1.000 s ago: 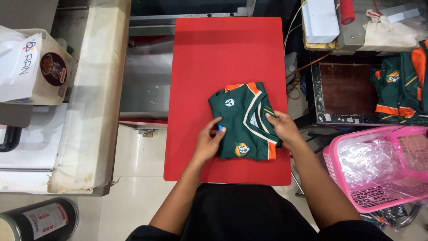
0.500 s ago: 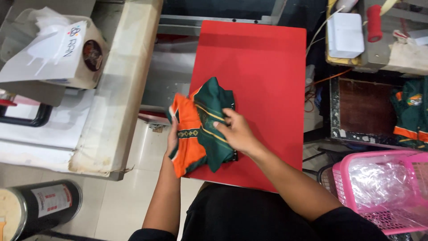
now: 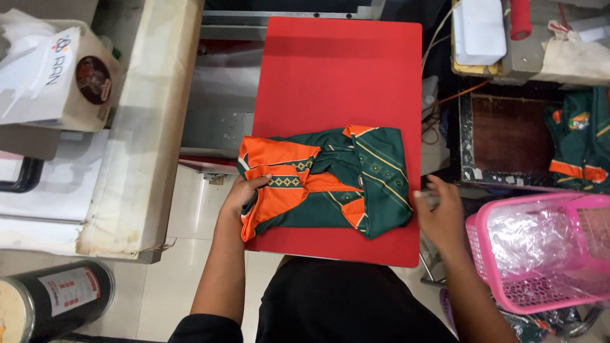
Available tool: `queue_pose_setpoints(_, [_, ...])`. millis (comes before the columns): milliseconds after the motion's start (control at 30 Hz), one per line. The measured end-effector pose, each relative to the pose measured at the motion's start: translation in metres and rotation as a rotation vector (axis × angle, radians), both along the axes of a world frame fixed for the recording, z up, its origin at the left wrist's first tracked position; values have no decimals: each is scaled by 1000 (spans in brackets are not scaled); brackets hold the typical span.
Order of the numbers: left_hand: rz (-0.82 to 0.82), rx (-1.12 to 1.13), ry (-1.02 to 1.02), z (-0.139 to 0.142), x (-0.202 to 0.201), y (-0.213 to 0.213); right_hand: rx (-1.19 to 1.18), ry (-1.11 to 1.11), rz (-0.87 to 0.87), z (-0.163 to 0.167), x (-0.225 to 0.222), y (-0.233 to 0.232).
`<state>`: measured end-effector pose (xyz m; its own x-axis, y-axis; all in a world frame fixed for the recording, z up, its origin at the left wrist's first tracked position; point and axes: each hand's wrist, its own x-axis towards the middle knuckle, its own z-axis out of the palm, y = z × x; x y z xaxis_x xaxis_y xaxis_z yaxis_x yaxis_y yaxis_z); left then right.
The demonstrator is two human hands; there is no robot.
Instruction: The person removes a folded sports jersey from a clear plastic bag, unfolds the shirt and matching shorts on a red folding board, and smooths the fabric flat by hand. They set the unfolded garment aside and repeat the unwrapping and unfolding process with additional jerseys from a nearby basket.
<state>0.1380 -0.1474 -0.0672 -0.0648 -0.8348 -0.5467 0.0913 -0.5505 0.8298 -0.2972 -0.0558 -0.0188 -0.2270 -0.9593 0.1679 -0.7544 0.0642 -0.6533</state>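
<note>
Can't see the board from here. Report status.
Left hand gripping jersey at its orange sleeve. Right hand open at jersey's right edge. Jersey lies partly unfolded on red board. Nothing in the way.

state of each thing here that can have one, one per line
jersey: partly unfolded, rumpled, lying on the red board
left hand: gripping the jersey's orange edge
right hand: open, at the jersey's right edge
pink basket: upright, clear plastic inside
second jersey: folded, off to the right

I see a white carton (image 3: 60, 79) with a round brown label at 10 o'clock. A black cylinder (image 3: 60, 298) with a white label sits at 8 o'clock.
</note>
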Motion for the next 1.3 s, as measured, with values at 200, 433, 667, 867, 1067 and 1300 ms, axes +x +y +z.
queue_pose_setpoints(200, [180, -398, -681, 46, -32, 20, -174, 50, 372, 16, 78, -25])
queue_pose_setpoints(433, [-531, -524, -854, 94, -140, 96, 86, 469, 478, 31, 102, -87])
queue_pose_setpoints(667, [-905, -705, -742, 64, -251, 114, 19, 105, 235, -1, 39, -89])
queue_pose_setpoints(867, [-1024, -1418, -50, 43, -310, 117, -43, -102, -166, -28, -123, -39])
queue_pose_setpoints(1067, [-950, -1301, -239, 51, -278, 116, -11, -421, -226, -47, -120, 15])
queue_pose_setpoints(1300, [-452, -1086, -692, 64, -197, 97, -148, 182, 420, -19, -8, 53])
